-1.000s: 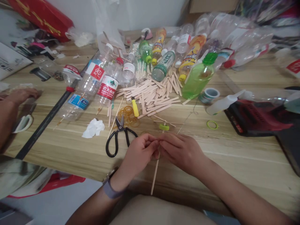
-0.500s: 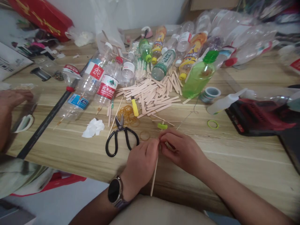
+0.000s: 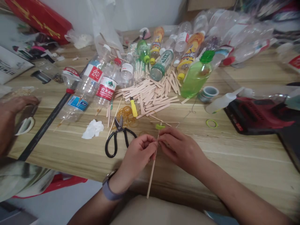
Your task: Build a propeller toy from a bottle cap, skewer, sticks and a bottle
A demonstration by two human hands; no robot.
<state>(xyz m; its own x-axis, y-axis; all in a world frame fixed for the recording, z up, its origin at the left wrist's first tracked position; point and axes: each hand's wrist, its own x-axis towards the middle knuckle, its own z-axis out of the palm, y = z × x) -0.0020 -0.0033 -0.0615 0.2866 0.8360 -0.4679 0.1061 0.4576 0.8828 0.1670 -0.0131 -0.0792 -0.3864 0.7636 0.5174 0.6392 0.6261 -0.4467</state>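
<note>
A thin round wooden stick [image 3: 151,179] slants from the table's front edge up between my hands. My left hand [image 3: 140,151] is closed around its upper part, thumb and forefinger pinched. The fingertips of my right hand [image 3: 181,145] meet them from the other side, also pinched; whatever they hold is too small to make out. Just beyond my fingers, a green bottle cap [image 3: 160,127] sits at the stick's far end, with thin crossed sticks [image 3: 171,122] behind it. Black-handled scissors [image 3: 112,143] lie open left of my left hand.
Behind lie a heap of flat craft sticks [image 3: 152,97], rubber bands [image 3: 126,114], a yellow-handled tool [image 3: 133,107] and several plastic bottles [image 3: 106,89]. Right are a thread spool [image 3: 208,93], a glue bottle [image 3: 221,102] and a red-black tool [image 3: 255,117]. Another person's hand [image 3: 16,107] rests at left.
My left hand has turned at the wrist, so its thumb and forefinger show and the watch face has rolled away. More of the stick shows between my hands; the fingertips stay together.
</note>
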